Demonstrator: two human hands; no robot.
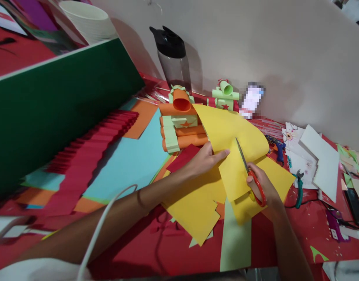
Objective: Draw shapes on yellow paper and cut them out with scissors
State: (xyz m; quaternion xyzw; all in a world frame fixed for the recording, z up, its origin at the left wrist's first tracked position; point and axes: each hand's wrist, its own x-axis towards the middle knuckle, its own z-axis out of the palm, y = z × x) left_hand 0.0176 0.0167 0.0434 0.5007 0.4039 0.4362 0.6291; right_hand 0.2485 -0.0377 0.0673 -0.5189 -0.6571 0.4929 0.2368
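Observation:
My left hand [211, 157] grips the edge of a yellow paper sheet [230, 130], thumb on top. The sheet is lifted and curls at its right side. In my right hand [262, 185] is a pair of scissors [257, 183] with red-orange handles, the blades lying against the yellow sheet and pointing up and away. Whether the blades are apart I cannot tell. More yellow paper [193, 214] lies beneath both hands. Just beyond my left hand stands a model of orange paper rolls [182, 130] with pale green bands, partly hidden by the sheet.
A dark green board [59, 105] leans at the left beside pleated red paper [88, 152] and light blue paper [132, 160]. At the back stand a bottle [175, 58], a smaller green paper model [225, 95] and a phone [252, 100]. Teal-handled pliers [299, 191] lie at the right.

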